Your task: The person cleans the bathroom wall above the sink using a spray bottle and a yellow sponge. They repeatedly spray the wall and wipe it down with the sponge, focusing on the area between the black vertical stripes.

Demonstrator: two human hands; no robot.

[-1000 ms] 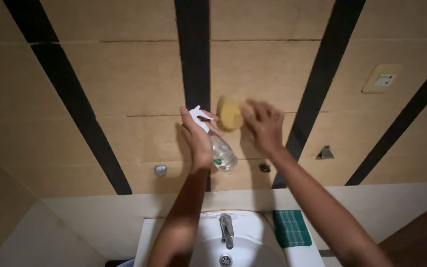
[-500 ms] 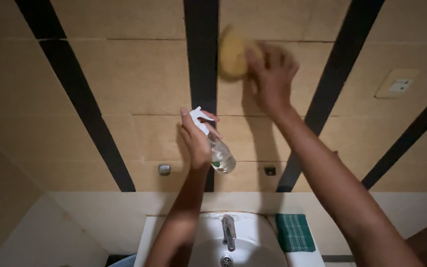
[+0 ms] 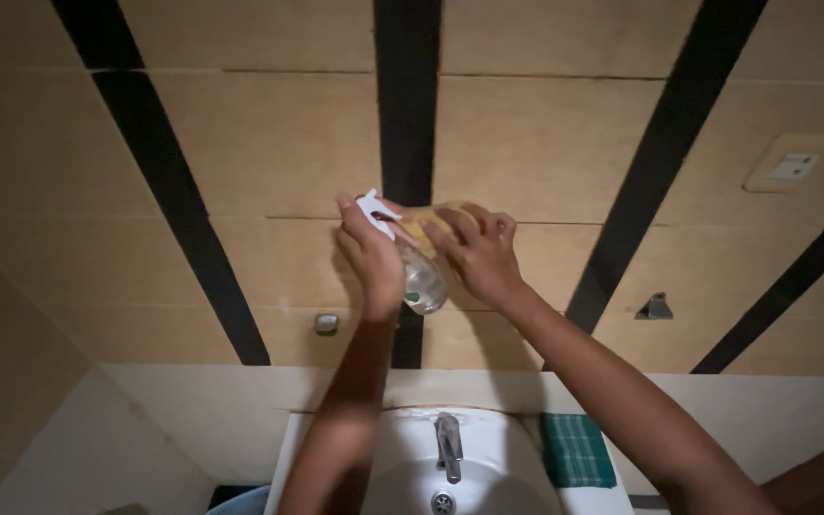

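Head view: left hand [image 3: 374,262] gripping clear spray bottle [image 3: 420,277] (white trigger uppermost) against tan tiled wall [image 3: 269,143]. Right hand [image 3: 479,253] pressing yellow sponge [image 3: 428,222] flat to wall, fingers spread over it, just beside bottle. Both hovering above white sink [image 3: 488,467]; green cloth [image 3: 576,450] lying at sink's right edge.

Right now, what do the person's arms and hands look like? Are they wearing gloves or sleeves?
No gloves and no sleeves show. Both forearms are bare from the bottom of the picture up to the wrists. The left hand and the right hand are bare too, with no ring, watch or bracelet that I can make out in the dim light. The arms look slim and long.
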